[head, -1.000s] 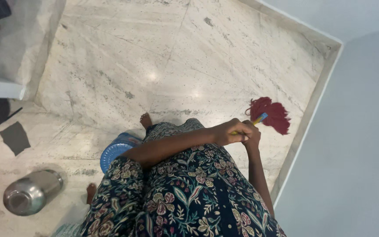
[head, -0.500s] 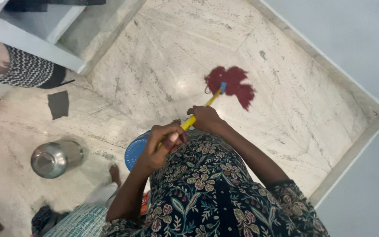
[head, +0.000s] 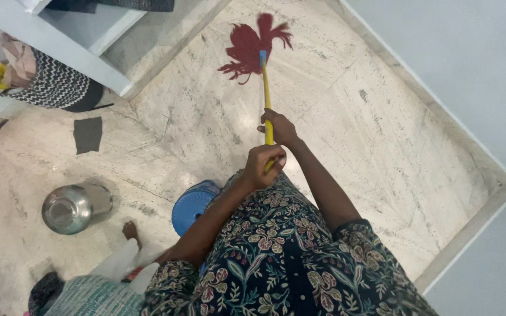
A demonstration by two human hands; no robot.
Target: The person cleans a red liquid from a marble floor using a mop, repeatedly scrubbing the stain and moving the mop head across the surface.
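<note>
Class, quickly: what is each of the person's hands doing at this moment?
Left hand: closed around the lower part of the yellow mop handle.
Right hand: closed on the same handle, farther up towards the red mop head.

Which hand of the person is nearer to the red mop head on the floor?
Right. The right hand grips the yellow handle higher up, closer to the red mop head; the left hand holds it lower down, behind the right.

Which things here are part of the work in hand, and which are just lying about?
In use:
mop, yellow handle, red head spread on the marble floor
left hand and right hand, both gripping the handle

Lying about:
steel pot
blue stool
zigzag-patterned bag
dark scrap
</note>
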